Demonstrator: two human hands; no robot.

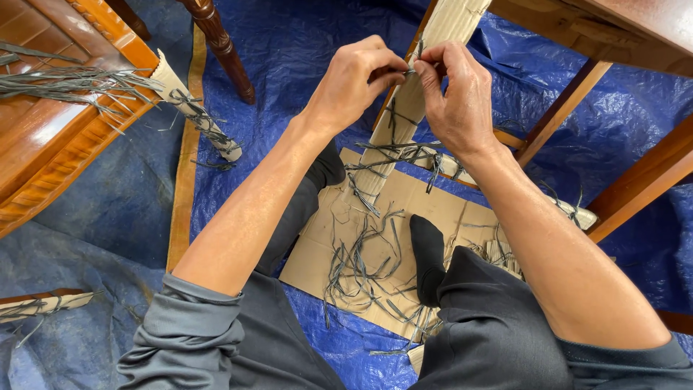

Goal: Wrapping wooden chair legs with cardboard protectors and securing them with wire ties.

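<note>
Left hand (357, 83) and right hand (455, 90) raised together, fingertips pinched, apparently meeting; forearms bare, sleeves rolled.

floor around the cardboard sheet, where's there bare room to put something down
Bare blue tarp lies between the dark turned leg and the wrapped leg that the left hand and right hand work on. More lies at the left, below the wooden seat frame. The cardboard sheet is crowded with grey strips and a socked foot.

A blue tarp (303, 43) carries flattened cardboard (404, 209) strewn with grey strips (361, 267).
</note>
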